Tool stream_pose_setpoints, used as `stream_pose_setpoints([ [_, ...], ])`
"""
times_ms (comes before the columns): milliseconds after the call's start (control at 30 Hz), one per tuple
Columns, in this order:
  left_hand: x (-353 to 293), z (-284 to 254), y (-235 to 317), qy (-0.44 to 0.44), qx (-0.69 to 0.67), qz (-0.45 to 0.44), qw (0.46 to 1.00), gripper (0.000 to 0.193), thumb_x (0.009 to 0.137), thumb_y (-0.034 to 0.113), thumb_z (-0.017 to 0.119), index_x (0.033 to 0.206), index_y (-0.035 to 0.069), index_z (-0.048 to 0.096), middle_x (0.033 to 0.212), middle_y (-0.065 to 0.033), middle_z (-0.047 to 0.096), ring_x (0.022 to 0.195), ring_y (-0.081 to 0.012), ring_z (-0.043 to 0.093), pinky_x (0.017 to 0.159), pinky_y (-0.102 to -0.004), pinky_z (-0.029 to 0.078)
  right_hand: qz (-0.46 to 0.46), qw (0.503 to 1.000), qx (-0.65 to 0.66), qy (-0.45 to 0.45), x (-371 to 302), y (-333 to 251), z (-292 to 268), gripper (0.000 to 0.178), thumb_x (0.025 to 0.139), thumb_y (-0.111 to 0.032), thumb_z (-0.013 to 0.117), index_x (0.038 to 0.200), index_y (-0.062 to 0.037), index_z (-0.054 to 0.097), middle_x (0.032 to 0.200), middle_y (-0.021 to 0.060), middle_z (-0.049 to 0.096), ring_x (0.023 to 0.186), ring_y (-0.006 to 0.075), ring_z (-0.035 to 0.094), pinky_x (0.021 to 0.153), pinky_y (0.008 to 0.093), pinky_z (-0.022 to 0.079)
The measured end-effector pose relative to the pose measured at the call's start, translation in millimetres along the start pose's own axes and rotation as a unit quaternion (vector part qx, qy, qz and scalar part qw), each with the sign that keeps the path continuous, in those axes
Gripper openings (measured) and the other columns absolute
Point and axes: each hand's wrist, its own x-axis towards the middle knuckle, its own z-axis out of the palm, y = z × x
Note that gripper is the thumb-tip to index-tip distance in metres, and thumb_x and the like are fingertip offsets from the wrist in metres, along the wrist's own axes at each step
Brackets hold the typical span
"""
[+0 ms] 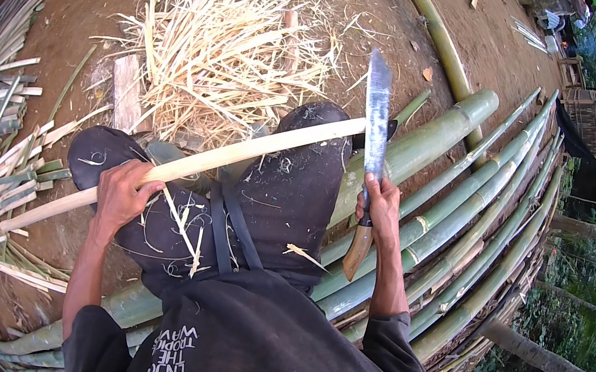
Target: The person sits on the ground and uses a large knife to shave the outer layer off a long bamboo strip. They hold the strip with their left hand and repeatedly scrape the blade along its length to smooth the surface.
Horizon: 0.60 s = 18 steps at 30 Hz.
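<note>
A long pale strip of split wood (258,145), probably bamboo, lies slantwise across my thighs. My left hand (125,195) is wrapped round it near my left knee, and its lower end runs out to the left. In my right hand (384,208) is a machete (378,105) with a wooden handle, its broad blade pointing away from me. The strip's far end meets the blade's edge or sits just beside it; I cannot tell if they touch. Thin shavings (184,223) cling to my dark trousers.
A heap of pale shavings (218,51) covers the ground ahead, beside a wood block (126,93). Several green bamboo poles (457,202) lie to my right and under me. Split bamboo strips (11,143) are stacked at the left. A thick bamboo pole (442,46) lies farther off.
</note>
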Motion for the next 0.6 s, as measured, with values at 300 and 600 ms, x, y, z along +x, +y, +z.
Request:
stream_pose_setpoints([
  [300, -0.7, 1.3, -1.0, -0.006, -0.002, 0.001, 1.000, 0.028, 0.079, 0.023, 0.078, 0.093, 0.000, 0.069, 0.082, -0.0140, 0.067, 0.075, -0.0351, 0.066, 0.068, -0.0421, 0.050, -0.005, 1.000, 0.005, -0.019, 1.6, 6.6, 9.3, 0.027, 0.101, -0.028, 0.057, 0.090, -0.0041, 0.051, 0.058, 0.0020, 0.052, 0.042, 0.0117, 0.051, 0.038, 0.0281, 0.041],
  [600, -2.0, 2.8, 0.8, 0.017, 0.012, 0.015, 1.000, 0.027, 0.078, 0.022, 0.079, 0.093, 0.002, 0.069, 0.082, -0.0130, 0.067, 0.075, -0.0344, 0.067, 0.067, -0.0421, 0.051, 0.003, 0.998, 0.033, 0.044, 6.6, 3.7, -6.3, 0.026, 0.101, -0.029, 0.058, 0.089, -0.0071, 0.051, 0.058, 0.0009, 0.052, 0.042, 0.0110, 0.050, 0.038, 0.0264, 0.042],
])
